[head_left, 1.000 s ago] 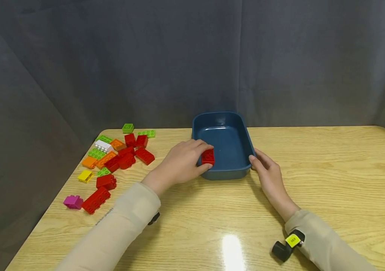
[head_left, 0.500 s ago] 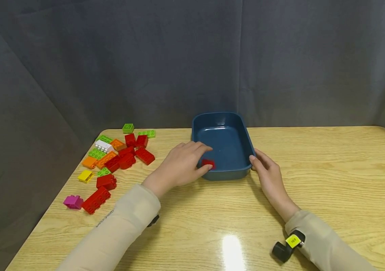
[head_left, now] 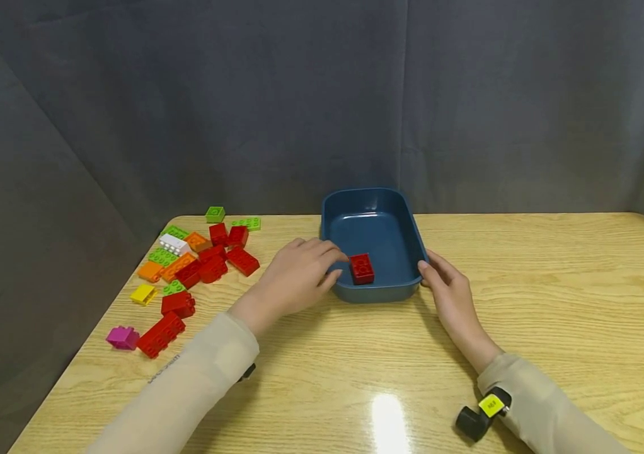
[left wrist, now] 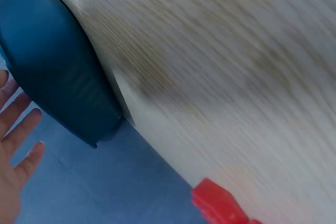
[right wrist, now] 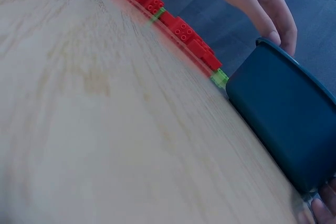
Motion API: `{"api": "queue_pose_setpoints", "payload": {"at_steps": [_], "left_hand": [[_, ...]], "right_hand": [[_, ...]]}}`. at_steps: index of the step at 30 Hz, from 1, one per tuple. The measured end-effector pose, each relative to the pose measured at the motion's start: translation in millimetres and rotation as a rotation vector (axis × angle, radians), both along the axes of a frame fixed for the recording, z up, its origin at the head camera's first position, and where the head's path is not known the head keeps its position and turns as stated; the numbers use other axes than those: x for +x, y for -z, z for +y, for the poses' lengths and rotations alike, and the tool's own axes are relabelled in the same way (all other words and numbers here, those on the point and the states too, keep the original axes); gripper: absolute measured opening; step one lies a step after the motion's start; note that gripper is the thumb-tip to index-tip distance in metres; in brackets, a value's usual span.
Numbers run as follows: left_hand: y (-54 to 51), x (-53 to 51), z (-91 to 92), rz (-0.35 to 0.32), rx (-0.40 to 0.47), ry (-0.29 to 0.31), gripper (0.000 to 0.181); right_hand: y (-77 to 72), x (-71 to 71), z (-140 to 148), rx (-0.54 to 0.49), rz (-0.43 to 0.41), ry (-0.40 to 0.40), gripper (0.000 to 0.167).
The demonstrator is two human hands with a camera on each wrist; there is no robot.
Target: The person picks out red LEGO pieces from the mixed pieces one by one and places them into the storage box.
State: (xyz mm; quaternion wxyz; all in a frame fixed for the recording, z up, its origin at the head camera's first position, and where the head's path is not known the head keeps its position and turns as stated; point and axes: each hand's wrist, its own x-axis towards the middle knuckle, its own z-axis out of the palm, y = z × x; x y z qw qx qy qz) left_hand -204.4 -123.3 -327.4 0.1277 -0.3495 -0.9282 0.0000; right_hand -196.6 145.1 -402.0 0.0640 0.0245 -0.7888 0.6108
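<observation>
A red toy brick (head_left: 362, 269) lies in the near left part of a dark blue plastic bin (head_left: 375, 294). My left hand (head_left: 302, 272) is over the bin's left side, apart from the brick, with nothing in its grasp. In the left wrist view, the fingers (left wrist: 23, 129) are loosely spread beside the bin wall (left wrist: 58, 61). At the bin's near right corner, my right hand (head_left: 454, 295) grips the rim with the thumb on top and the other fingers against the outer wall. The right wrist view shows only some of its fingertips (right wrist: 321, 211) beneath the bin.
Loose toy bricks lie at the table's left: several red ones (head_left: 212, 268), orange ones (head_left: 178, 267), green ones (head_left: 162, 257), a white one (head_left: 173, 244), a yellow one (head_left: 143, 294) and a magenta one (head_left: 123, 338). A dark curtain (head_left: 322, 107) hangs behind the table (head_left: 554, 284).
My left hand has let go of the red brick, which now lies on the bin floor, and has drawn back slightly to the left. The right hand and bin have stayed in place.
</observation>
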Motion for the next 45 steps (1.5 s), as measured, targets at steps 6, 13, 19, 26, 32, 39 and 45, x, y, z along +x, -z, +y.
{"api": "queue_pose_setpoints", "payload": {"at_steps": [6, 13, 19, 26, 32, 39, 45], "left_hand": [[-18.4, 14.4, -24.2, 0.051, -0.012, 0.03, 0.021], [-39.6, 30.2, -64.6, 0.008, 0.016, -0.007, 0.019], [-37.0, 40.5, -99.2, -0.023, 0.03, -0.063, 0.015], [-26.8, 55.5, -130.1, -0.028, 0.018, -0.069, 0.016], [-22.3, 66.3, -152.7, -0.041, 0.014, -0.097, 0.017], [-14.5, 78.0, -177.2, -0.094, 0.002, -0.198, 0.021], [-7.0, 85.9, -193.0, -0.101, 0.008, -0.265, 0.026]], "right_hand": [[-2.9, 1.0, -2.5, 0.003, 0.007, -0.019, 0.058], [-3.6, -0.2, -4.1, -0.005, 0.014, -0.025, 0.057], [-3.6, -0.4, -4.7, -0.001, 0.023, -0.015, 0.056], [-5.9, 0.5, -4.8, -0.017, -0.003, -0.019, 0.055], [-4.9, 0.2, -4.0, -0.001, 0.0, -0.006, 0.055], [0.6, -0.3, -1.8, 0.006, -0.014, -0.004, 0.057], [1.2, 0.9, 1.3, 0.02, -0.006, 0.002, 0.057]]}}
